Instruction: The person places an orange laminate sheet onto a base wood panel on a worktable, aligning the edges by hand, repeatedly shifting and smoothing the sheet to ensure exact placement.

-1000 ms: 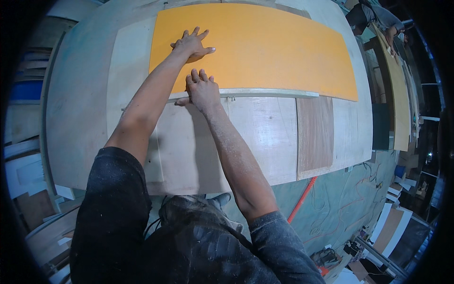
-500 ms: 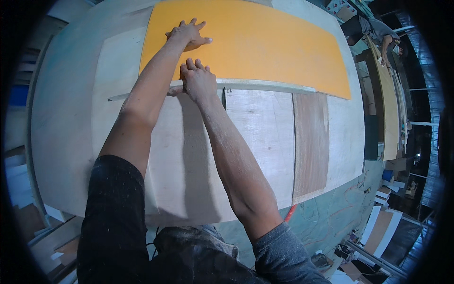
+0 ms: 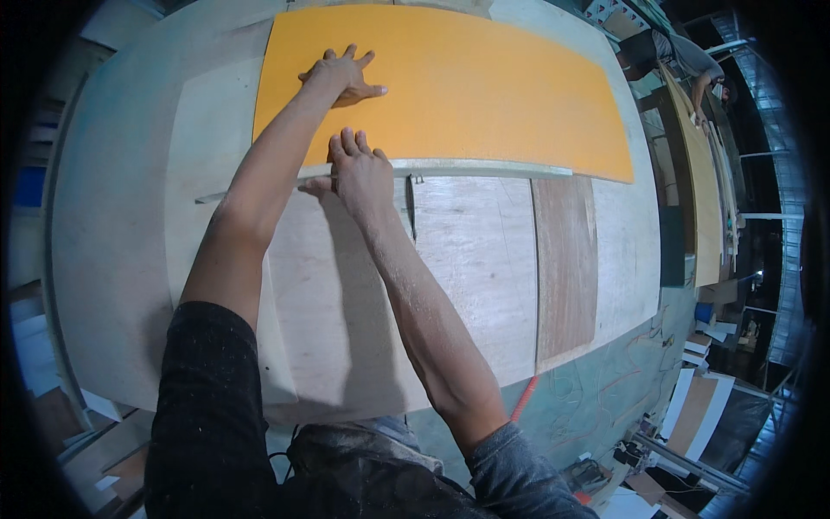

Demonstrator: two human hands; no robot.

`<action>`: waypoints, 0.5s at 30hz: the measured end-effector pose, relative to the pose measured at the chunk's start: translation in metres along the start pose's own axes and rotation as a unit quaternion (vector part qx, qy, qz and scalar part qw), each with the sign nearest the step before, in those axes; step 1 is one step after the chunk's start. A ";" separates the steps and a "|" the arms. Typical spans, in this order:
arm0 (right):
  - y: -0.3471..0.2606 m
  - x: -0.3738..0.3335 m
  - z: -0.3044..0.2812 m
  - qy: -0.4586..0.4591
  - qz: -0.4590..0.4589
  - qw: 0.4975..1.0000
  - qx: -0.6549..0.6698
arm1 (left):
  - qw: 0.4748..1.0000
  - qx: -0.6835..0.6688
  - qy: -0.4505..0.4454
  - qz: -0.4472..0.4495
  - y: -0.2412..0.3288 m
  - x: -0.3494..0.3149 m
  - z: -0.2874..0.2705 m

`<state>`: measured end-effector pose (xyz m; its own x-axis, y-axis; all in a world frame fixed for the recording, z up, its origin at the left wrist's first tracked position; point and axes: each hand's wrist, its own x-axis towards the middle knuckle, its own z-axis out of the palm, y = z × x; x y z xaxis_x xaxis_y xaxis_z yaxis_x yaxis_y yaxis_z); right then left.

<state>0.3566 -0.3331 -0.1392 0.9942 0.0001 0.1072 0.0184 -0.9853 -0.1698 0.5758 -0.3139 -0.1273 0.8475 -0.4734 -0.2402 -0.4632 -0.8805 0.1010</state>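
My left hand [image 3: 342,80] lies on an orange panel [image 3: 484,95], its fingers spread over the surface. Closer to me, my right hand [image 3: 361,173] grips a long, pale wooden strip [image 3: 484,168] that runs along the panel's near edge. The right fingers reach over the strip toward the panel, and the thumb is on the near side. Under both lies a large pale wooden board [image 3: 475,251], with a browner wood band [image 3: 566,259] at its right part. A thin dark slot or piece [image 3: 411,208] shows just right of my right wrist.
A person [image 3: 683,56] bends over another bench with long boards [image 3: 707,199] at the far right. An orange-red hose [image 3: 524,398] hangs by the board's near edge. Cords and offcuts lie on the green floor [image 3: 588,381]; panels [image 3: 696,406] lie at the lower right.
The view has shifted slightly, so the panel, strip and both hands appear a little lower. Both hands keep about the same places on the panel and strip.
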 end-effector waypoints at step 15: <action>-0.075 -0.273 -0.023 -0.025 0.017 0.999 0.034 | 0.998 0.000 -0.019 0.053 0.063 -0.265 0.067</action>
<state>0.0812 -0.2635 -0.1328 0.9984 -0.0239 0.0510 -0.0110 -0.9710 -0.2389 0.3049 -0.2419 -0.1221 0.7833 -0.5627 -0.2643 -0.5501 -0.8254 0.1271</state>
